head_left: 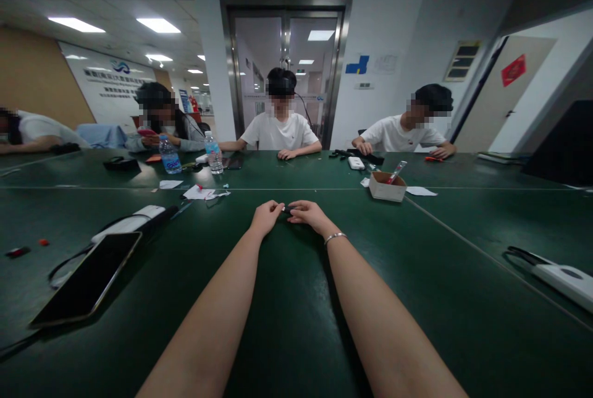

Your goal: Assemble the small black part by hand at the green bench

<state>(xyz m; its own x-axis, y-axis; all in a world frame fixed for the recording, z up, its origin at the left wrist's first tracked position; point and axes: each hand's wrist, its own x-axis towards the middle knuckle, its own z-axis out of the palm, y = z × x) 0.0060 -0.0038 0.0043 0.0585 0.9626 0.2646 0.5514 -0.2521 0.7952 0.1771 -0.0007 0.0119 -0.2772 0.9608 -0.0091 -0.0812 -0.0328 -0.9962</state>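
Both my arms reach forward over the green table [291,324]. My left hand [267,217] is closed, its thumb and fingertips pinched at the left, shiny end of a small black object [288,209]. From the other side, my right hand [312,215] pinches the dark end of that object, with a silver bracelet [334,237] on the wrist. The object is too small to name, and fingers hide part of it. Its shiny end looks like metal.
To the left lie a phone [92,280] and a white device [127,224] with a black strap. Ahead stand two water bottles [170,157] and a small box [387,188]. Another white device [565,280] lies at right. Several people sit across the table.
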